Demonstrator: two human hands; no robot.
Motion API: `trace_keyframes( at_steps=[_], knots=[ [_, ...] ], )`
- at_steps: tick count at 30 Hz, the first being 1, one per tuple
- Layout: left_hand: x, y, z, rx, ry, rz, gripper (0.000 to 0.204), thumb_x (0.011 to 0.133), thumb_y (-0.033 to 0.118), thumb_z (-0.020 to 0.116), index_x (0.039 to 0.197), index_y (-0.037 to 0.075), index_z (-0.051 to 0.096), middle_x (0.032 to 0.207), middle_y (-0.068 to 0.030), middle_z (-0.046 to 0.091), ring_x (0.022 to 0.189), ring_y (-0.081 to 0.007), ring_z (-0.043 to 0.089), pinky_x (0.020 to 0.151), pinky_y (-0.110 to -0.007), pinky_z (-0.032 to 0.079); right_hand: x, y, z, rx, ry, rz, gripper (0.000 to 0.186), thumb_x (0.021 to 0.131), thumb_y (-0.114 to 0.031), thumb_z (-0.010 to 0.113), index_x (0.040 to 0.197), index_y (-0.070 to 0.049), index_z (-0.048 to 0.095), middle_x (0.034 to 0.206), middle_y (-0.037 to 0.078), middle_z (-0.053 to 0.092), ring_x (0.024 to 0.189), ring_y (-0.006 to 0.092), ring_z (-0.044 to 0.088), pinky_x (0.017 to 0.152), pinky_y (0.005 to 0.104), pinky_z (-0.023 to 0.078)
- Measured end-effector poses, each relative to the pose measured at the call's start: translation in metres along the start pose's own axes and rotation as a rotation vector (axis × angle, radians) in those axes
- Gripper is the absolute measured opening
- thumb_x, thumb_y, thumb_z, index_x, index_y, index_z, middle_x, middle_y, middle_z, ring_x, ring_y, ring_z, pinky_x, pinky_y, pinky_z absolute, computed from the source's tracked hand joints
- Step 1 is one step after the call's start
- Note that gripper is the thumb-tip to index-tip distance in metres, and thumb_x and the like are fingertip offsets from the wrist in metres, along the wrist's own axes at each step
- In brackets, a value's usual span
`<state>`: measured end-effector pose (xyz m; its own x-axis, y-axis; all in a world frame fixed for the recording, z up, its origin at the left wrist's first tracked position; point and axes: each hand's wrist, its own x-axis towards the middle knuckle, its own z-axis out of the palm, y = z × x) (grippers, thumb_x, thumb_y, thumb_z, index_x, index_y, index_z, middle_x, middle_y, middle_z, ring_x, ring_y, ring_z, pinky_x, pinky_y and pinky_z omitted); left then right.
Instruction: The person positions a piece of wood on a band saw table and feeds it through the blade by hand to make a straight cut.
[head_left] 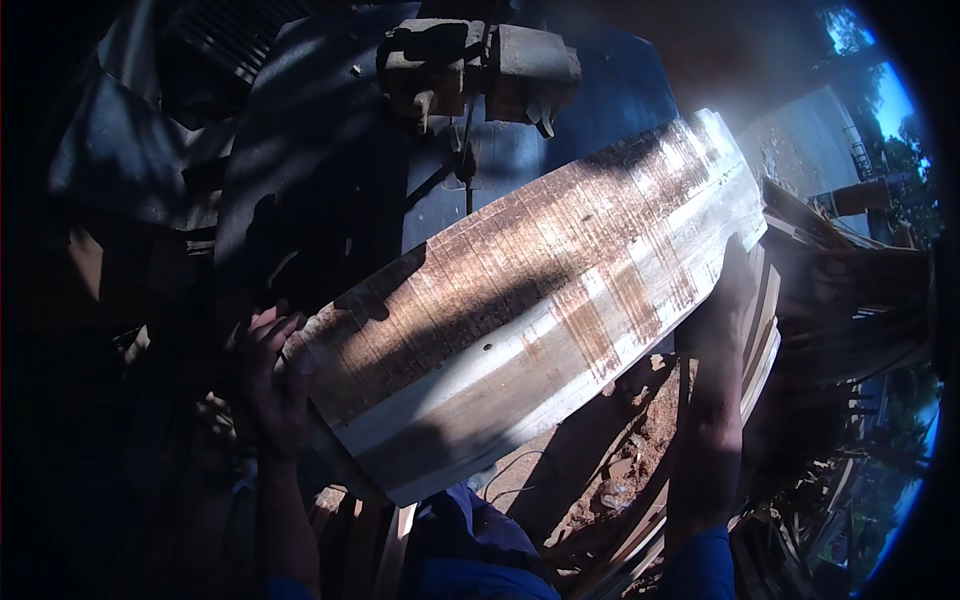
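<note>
A wide, rough-sawn wooden plank [530, 285], brown with pale bare streaks, lies slantwise across the middle of the view, its right end farther away than its left. My left hand [278, 375] grips its left end, with the fingers curled at the corner. Along the near edge by the right end, my right hand [735, 280] holds the plank from the side. Much of this hand is in shadow, and its fingertips are hidden. Beyond the plank is a dark, flat machine table [600, 95] with a thin upright part at its middle and a blocky metal assembly [525, 75] over it.
Long wood strips [765, 340] are stacked beside my right forearm. Sawdust and wood scraps [620, 480] cover the ground below the plank. Bent metal sheeting [120, 150] stands at the far left. Deep shadow hides much of the left side.
</note>
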<state>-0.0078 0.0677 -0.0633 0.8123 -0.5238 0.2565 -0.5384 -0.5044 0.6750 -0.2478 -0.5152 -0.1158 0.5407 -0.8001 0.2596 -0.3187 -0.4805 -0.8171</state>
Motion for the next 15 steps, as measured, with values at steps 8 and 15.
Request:
trace_keyframes(
  at_steps=[8, 15],
  knots=[
    [0.003, 0.010, 0.012, 0.077, 0.009, -0.004, 0.036, 0.100, 0.021, 0.052, 0.128, -0.001, 0.059, 0.132, -0.0151, 0.057, 0.131, -0.0301, 0.048, 0.112, -0.042, 0.034, 0.023, -0.030, 0.012, -0.180, 0.021, 0.069, 0.046, 0.102, -0.026, 0.041, 0.121, 0.011, 0.060, 0.121, 0.025, 0.063, 0.115, 0.0307, 0.059, 0.100, 0.0385, 0.043],
    [0.001, 0.011, 0.026, 0.080, 0.120, 0.014, 0.033, 0.100, 0.020, 0.053, 0.123, -0.004, 0.057, 0.123, -0.0190, 0.059, 0.118, -0.0327, 0.057, 0.100, -0.042, 0.045, 0.042, -0.038, 0.030, -0.241, 0.017, 0.091, 0.049, 0.102, -0.030, 0.040, 0.120, 0.011, 0.060, 0.120, 0.026, 0.063, 0.114, 0.0327, 0.059, 0.098, 0.0402, 0.042]
  ],
)
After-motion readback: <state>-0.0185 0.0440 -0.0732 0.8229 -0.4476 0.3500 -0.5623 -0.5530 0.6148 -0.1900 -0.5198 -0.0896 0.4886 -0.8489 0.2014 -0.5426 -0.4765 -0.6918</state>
